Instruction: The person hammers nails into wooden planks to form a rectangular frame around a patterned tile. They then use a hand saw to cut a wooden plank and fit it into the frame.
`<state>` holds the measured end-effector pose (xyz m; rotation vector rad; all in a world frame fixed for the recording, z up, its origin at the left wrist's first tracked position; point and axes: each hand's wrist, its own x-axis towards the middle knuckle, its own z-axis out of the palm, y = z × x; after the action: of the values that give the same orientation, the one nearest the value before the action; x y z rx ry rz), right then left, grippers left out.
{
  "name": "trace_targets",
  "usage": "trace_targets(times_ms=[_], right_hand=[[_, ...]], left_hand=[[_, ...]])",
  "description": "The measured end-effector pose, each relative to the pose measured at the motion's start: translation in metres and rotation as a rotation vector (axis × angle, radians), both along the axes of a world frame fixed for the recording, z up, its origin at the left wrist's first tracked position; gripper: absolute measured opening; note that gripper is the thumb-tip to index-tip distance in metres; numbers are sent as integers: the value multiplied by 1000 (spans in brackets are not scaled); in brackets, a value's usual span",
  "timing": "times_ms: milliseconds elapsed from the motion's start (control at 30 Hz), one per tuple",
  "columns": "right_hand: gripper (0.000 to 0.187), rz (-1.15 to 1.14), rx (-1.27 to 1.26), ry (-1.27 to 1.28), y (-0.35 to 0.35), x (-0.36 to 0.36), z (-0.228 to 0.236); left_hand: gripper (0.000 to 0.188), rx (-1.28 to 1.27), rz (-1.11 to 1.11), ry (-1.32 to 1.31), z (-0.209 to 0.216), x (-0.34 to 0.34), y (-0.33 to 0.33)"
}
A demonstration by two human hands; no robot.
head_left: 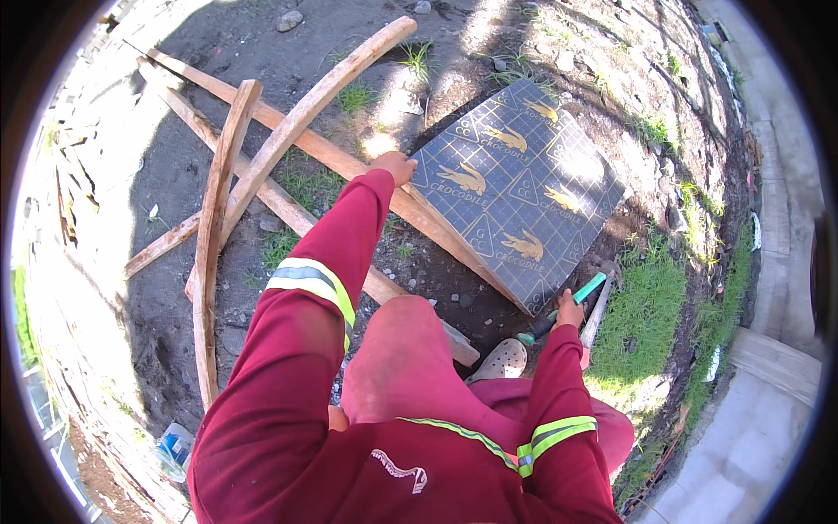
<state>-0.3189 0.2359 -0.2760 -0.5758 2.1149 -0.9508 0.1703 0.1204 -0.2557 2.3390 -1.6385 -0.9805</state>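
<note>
My left hand [394, 166] is closed at the left corner of a dark film-faced plywood board [546, 188] printed with pale grid lines and yellow figures. That board lies tilted beside a long timber [428, 218], which runs along its left edge. Down at the board's near corner, my right hand [569, 312] is wrapped round a slim green-and-black tool [589, 288] whose exact kind I cannot make out. Just right of it is a hammer-like tool [597, 316] with a pale handle, partly hidden by my sleeve.
Several rough timbers cross on the dirt at left, including a curved one [314, 109] and an upright-looking one [209, 236]. My light clog [502, 360] stands near the board. Grass [642, 314] grows at right, before a concrete strip [733, 454]. A plastic bottle [175, 445] lies lower left.
</note>
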Motion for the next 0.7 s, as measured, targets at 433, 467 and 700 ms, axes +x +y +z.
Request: trace_targets(times_ms=[433, 467, 700], right_hand=[[34, 258, 52, 235, -20, 34, 31], [33, 324, 52, 285, -19, 42, 30], [37, 540, 164, 515, -35, 66, 75]], left_hand=[[33, -36, -87, 0, 23, 55, 32], [33, -54, -80, -8, 22, 66, 32], [37, -221, 74, 4, 43, 89, 50]])
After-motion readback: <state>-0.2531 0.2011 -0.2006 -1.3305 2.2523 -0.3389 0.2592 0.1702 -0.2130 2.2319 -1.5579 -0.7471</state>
